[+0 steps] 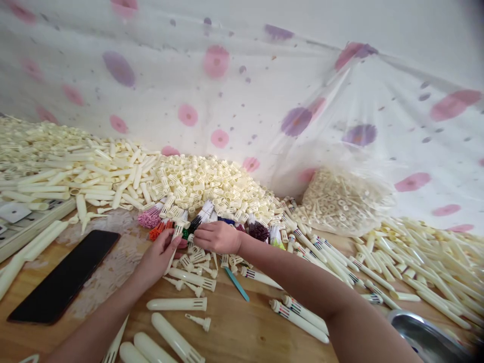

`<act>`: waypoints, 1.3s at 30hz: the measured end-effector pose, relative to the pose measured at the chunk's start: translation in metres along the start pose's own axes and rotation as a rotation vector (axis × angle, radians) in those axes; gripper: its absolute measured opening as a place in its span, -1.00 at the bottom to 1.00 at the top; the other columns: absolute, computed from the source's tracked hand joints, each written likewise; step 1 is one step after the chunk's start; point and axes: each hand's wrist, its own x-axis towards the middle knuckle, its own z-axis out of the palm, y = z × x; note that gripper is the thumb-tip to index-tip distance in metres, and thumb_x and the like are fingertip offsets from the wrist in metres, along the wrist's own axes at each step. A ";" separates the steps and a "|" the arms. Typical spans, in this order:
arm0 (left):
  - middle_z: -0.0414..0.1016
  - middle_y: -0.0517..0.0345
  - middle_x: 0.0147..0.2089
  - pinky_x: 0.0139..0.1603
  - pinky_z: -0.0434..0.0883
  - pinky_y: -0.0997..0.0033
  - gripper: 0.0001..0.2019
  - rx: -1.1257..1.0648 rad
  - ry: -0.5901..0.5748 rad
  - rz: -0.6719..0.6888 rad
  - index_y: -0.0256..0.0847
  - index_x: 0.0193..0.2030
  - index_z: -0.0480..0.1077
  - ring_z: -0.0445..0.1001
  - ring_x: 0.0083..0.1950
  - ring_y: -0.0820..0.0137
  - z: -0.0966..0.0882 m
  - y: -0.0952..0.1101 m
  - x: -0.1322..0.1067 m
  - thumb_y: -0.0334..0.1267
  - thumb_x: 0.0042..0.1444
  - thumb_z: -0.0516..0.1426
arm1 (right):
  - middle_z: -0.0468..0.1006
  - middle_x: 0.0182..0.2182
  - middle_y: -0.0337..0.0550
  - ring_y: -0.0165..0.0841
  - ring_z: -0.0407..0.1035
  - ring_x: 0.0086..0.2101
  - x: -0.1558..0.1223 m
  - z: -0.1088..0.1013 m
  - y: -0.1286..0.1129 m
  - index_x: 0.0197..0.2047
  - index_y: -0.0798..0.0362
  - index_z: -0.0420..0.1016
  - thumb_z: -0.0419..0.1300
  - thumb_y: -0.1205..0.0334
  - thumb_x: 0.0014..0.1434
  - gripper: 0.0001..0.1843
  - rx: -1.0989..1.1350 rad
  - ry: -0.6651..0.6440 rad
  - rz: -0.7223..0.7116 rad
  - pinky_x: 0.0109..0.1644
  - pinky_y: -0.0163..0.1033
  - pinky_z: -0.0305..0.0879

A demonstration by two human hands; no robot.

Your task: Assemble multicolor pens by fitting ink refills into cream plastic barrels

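My left hand (159, 258) is closed round a cream plastic pen barrel (174, 237), held upright over the wooden table (234, 327). My right hand (217, 237) reaches across just to its right, fingers pinched at the bundles of coloured refills (204, 214); what it pinches is too small to name. Pink (148, 219), orange (159, 229), black and purple (258, 230) refill bundles lie just beyond both hands. Loose cream barrels (177, 304) and small slotted tips (196, 258) lie under and before the hands.
A black phone (64, 276) lies at the left. Heaps of cream tubes (94, 174) and small slotted caps (212, 181) fill the back. A clear bag of small parts (340, 201) stands right of centre. Assembled pens (302, 317) and long barrels (423, 262) lie right, by a metal bowl (427, 338).
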 end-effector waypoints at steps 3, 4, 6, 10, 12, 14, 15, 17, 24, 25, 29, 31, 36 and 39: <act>0.48 0.20 -0.46 -0.39 0.51 0.36 -0.64 -0.004 -0.004 0.014 -0.22 -0.32 0.32 0.53 -0.35 0.31 0.001 -0.002 0.000 -0.04 -0.17 0.26 | 0.48 -0.27 -0.08 -0.38 0.33 -0.22 -0.001 0.004 -0.011 -0.26 0.08 0.40 -0.14 0.35 0.30 -0.71 0.020 0.048 0.003 -0.22 -0.30 0.26; 0.47 0.21 -0.47 -0.40 0.51 0.36 -0.63 -0.007 -0.007 0.014 -0.22 -0.32 0.31 0.52 -0.37 0.31 0.001 -0.002 0.000 -0.02 -0.18 0.26 | 0.48 -0.27 -0.08 -0.38 0.34 -0.21 -0.002 0.007 -0.013 -0.27 0.07 0.40 -0.13 0.35 0.30 -0.71 0.020 0.059 0.028 -0.23 -0.30 0.26; 0.45 0.23 -0.49 -0.44 0.51 0.35 -0.61 -0.013 -0.018 0.009 -0.21 -0.32 0.30 0.52 -0.40 0.30 0.002 -0.002 0.000 0.02 -0.19 0.25 | 0.49 -0.26 -0.07 -0.37 0.34 -0.18 -0.003 0.014 -0.015 -0.30 0.08 0.39 -0.13 0.36 0.30 -0.72 0.004 0.081 0.102 -0.24 -0.31 0.28; 0.45 0.21 -0.42 -0.44 0.50 0.33 -0.60 -0.017 -0.037 0.028 -0.17 -0.29 0.28 0.52 -0.33 0.28 0.007 0.002 -0.002 0.10 -0.12 0.18 | 0.49 -0.24 -0.06 -0.34 0.34 -0.14 -0.001 0.028 -0.017 -0.28 0.09 0.38 -0.14 0.36 0.30 -0.72 -0.010 0.113 0.274 -0.21 -0.30 0.31; 0.44 0.18 -0.34 -0.43 0.50 0.33 -0.60 0.027 -0.041 0.084 -0.16 -0.28 0.27 0.51 -0.28 0.26 0.011 0.004 -0.001 0.12 -0.10 0.14 | 0.48 -0.24 -0.05 -0.36 0.35 -0.15 0.001 0.030 -0.017 -0.24 0.10 0.37 -0.13 0.34 0.31 -0.74 0.023 0.107 0.320 -0.19 -0.30 0.32; 0.43 0.16 -0.31 -0.41 0.49 0.33 -0.61 0.084 -0.040 0.136 -0.16 -0.29 0.26 0.49 -0.27 0.26 0.015 0.005 0.002 0.13 -0.07 0.11 | 0.48 -0.24 -0.04 -0.37 0.35 -0.14 0.002 0.031 -0.019 -0.22 0.10 0.37 -0.13 0.32 0.31 -0.75 0.057 0.110 0.338 -0.16 -0.30 0.33; 0.42 0.17 -0.32 -0.38 0.49 0.32 -0.63 0.110 -0.038 0.150 -0.16 -0.30 0.26 0.48 -0.27 0.27 0.017 0.006 0.004 0.11 -0.07 0.11 | 0.48 -0.24 -0.04 -0.38 0.35 -0.13 0.002 0.030 -0.020 -0.23 0.11 0.37 -0.13 0.32 0.31 -0.75 0.070 0.119 0.335 -0.14 -0.31 0.33; 0.40 0.19 -0.36 -0.28 0.46 0.31 -0.68 0.145 -0.026 0.168 -0.15 -0.34 0.26 0.45 -0.28 0.29 0.019 0.006 0.008 0.06 -0.06 0.12 | 0.48 -0.23 -0.03 -0.38 0.34 -0.08 0.001 0.027 -0.023 -0.26 0.12 0.37 -0.13 0.35 0.30 -0.73 0.090 0.151 0.298 -0.08 -0.32 0.32; 0.42 0.21 -0.41 -0.31 0.39 0.38 -0.73 0.188 -0.080 0.177 -0.14 -0.31 0.27 0.44 -0.37 0.32 0.017 0.009 0.001 0.02 0.01 0.08 | 0.51 -0.24 -0.06 -0.39 0.43 -0.18 0.000 -0.010 -0.038 -0.29 0.06 0.34 -0.05 0.32 0.26 -0.84 0.361 0.496 0.626 -0.20 -0.30 0.41; 0.42 0.22 -0.44 -0.38 0.39 0.40 -0.72 0.189 -0.122 0.169 -0.15 -0.28 0.28 0.43 -0.43 0.34 0.015 0.009 -0.002 0.02 0.02 0.07 | 0.51 -0.27 -0.09 -0.39 0.45 -0.22 0.000 -0.019 -0.039 -0.29 0.04 0.32 0.01 0.30 0.23 -0.90 0.458 0.648 0.798 -0.22 -0.28 0.42; 0.47 0.20 -0.44 -0.36 0.39 0.42 -0.70 0.266 -0.181 0.208 -0.17 -0.14 0.32 0.46 -0.39 0.32 0.008 0.003 -0.018 -0.04 0.06 0.08 | 0.49 -0.44 -0.27 -0.39 0.50 -0.37 -0.006 -0.051 -0.042 -0.31 0.02 0.26 0.18 0.27 0.11 -0.87 0.938 1.213 1.184 -0.27 -0.22 0.47; 0.52 0.11 -0.25 -0.18 0.40 0.38 -0.69 0.318 -0.173 0.246 -0.16 -0.09 0.35 0.48 -0.18 0.26 0.006 0.000 -0.023 -0.09 0.05 0.10 | 0.48 -0.47 -0.31 -0.40 0.49 -0.41 -0.011 -0.060 -0.047 -0.35 0.02 0.28 0.24 0.26 0.05 -0.84 1.038 1.307 1.236 -0.31 -0.24 0.48; 0.51 0.08 -0.10 -0.10 0.38 0.38 -0.72 0.439 -0.205 0.300 -0.13 -0.10 0.37 0.47 -0.11 0.25 0.010 -0.002 -0.030 -0.11 0.06 0.10 | 0.44 -0.47 -0.31 -0.40 0.49 -0.41 -0.021 -0.064 -0.060 -0.40 0.04 0.34 0.30 0.27 -0.02 -0.83 1.102 1.334 1.258 -0.38 -0.30 0.48; 0.50 0.09 -0.13 -0.11 0.39 0.40 -0.72 0.478 -0.239 0.287 -0.13 -0.09 0.35 0.47 -0.12 0.27 0.012 0.000 -0.032 -0.10 0.08 0.07 | 0.44 -0.46 -0.31 -0.39 0.49 -0.40 -0.021 -0.064 -0.062 -0.41 0.04 0.35 0.30 0.26 -0.03 -0.82 1.173 1.311 1.267 -0.38 -0.30 0.48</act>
